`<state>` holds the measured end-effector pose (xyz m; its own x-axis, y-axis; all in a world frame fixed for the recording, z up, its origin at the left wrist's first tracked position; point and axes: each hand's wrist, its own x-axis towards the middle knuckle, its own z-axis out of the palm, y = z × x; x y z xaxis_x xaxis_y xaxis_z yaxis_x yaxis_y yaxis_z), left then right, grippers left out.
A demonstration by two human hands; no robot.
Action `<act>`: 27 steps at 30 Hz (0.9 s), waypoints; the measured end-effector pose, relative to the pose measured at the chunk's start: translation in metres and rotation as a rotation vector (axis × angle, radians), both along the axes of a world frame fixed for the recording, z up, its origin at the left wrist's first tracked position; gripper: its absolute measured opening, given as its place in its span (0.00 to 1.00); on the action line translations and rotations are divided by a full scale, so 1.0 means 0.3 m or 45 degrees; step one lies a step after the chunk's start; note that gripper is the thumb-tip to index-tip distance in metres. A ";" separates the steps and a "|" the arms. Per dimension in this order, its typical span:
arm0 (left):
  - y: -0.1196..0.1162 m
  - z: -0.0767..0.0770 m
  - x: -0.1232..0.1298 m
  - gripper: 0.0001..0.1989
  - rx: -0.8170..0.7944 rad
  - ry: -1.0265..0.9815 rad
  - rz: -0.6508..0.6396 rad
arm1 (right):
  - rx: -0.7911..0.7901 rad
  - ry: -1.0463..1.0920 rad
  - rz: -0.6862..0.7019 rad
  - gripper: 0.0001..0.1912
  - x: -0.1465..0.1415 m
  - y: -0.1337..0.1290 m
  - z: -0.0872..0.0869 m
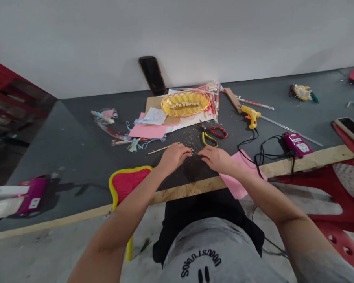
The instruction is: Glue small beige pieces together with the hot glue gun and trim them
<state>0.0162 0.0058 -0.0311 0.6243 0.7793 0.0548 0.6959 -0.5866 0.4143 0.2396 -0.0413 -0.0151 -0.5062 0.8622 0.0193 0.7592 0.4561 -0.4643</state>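
My left hand (174, 156) rests low over the dark tabletop with its fingers curled together. Something small and pale shows at its fingertips, too small to name. A thin wooden stick (159, 150) lies to its left, one end reaching behind the hand. Facing it, my right hand (214, 158) has its fingertips down near the table, bent and slightly apart, with nothing visible between them. Pale crumbs (191, 138) are scattered between and beyond both hands. Scissor-like pliers (210, 135) with red and yellow handles lie just past my right hand. Pink paper (238, 184) sits under my right forearm.
Behind stands a yellow woven basket (185, 112) holding small pale pieces, on papers and bundled sticks. A phone (152, 75) leans against the wall. On the right, a yellow glue gun (250, 114) and purple box (297, 144) have black cords. A red-and-yellow chair back (129, 182) touches the front edge.
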 end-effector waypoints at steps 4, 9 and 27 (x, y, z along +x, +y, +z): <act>0.026 0.036 -0.090 0.11 -0.001 -0.023 0.223 | 0.056 0.116 -0.089 0.12 0.056 0.009 -0.015; 0.068 0.040 -0.172 0.09 0.054 0.050 0.458 | 0.077 0.182 -0.142 0.12 0.108 0.013 -0.006; -0.014 0.132 0.029 0.07 0.130 -0.341 0.101 | -0.140 0.568 -0.200 0.12 0.007 0.046 0.107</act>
<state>0.0248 0.0015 0.0087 0.5142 0.8071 0.2900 0.6155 -0.5828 0.5306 0.2416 -0.0276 0.0170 -0.3324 0.9367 0.1095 0.5311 0.2819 -0.7991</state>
